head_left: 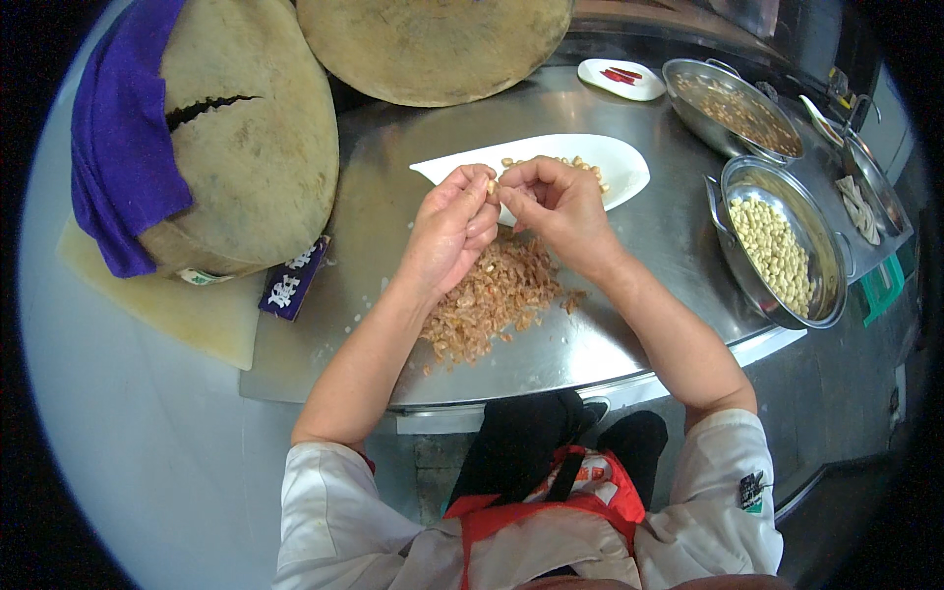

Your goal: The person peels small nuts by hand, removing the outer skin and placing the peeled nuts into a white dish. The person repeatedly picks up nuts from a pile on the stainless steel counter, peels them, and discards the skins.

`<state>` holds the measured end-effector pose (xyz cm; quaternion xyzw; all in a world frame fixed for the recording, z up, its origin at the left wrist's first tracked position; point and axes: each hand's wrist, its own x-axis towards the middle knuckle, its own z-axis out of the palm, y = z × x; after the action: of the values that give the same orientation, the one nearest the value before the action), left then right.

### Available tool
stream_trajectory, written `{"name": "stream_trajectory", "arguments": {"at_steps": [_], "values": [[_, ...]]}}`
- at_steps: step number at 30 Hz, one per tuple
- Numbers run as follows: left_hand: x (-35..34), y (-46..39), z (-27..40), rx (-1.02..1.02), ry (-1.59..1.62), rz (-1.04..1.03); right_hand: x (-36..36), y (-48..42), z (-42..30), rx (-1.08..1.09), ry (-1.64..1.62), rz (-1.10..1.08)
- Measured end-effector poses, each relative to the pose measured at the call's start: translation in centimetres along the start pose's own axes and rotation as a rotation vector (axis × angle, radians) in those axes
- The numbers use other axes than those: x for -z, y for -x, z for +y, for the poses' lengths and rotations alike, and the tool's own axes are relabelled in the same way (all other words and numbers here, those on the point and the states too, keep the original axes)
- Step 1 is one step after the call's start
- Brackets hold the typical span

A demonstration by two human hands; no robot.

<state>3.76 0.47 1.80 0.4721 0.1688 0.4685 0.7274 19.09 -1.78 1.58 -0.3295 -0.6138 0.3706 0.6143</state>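
Observation:
A pale peanut [491, 187] is pinched between the thumb and fingers of my left hand [459, 225]. My right hand [557, 203] meets it from the other side, thumb and forefinger curled close to the peanut; what those fingers grip is too small to tell. Both hands are over the near edge of a white leaf-shaped dish [627, 173], and they partly hide it. Several peeled peanuts [590, 168] lie in that dish. Below my hands, a heap of brown peanut skins [487, 302] is spread on the steel table [376, 221].
On the right stand a steel pan of pale peeled peanuts [771, 251] and a steel pan of unpeeled ones in liquid [737, 110]. A small white plate [641, 88] holds red strips. Two round wooden chopping blocks [251, 162] and a purple cloth [125, 140] occupy the far left.

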Motion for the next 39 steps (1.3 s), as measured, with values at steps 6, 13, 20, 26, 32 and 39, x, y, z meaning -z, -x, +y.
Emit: {"name": "stream_trajectory", "arguments": {"at_steps": [6,13,20,26,32,39], "values": [[0.6,0.0,-0.3,-0.050,-0.057,-0.001,0.0,0.0,-0.2,-0.028,0.065,-0.049],[0.5,0.0,-0.4,-0.069,-0.187,0.000,0.5,0.1,-0.2,-0.024,0.177,-0.081],[0.8,0.1,0.1,0.068,-0.074,-0.060,0.4,0.3,-1.1,-0.089,0.069,-0.102],[0.4,0.1,0.4,0.008,-0.107,-0.042,0.5,0.1,-0.8,-0.058,0.051,-0.109],[0.7,0.5,1.0,0.036,-0.454,-0.018,0.7,0.1,-1.4,-0.211,0.053,-0.175],[1.5,0.3,1.3,0.118,-0.303,-0.165,1.5,-0.2,-1.3,-0.337,-0.063,-0.285]]}}
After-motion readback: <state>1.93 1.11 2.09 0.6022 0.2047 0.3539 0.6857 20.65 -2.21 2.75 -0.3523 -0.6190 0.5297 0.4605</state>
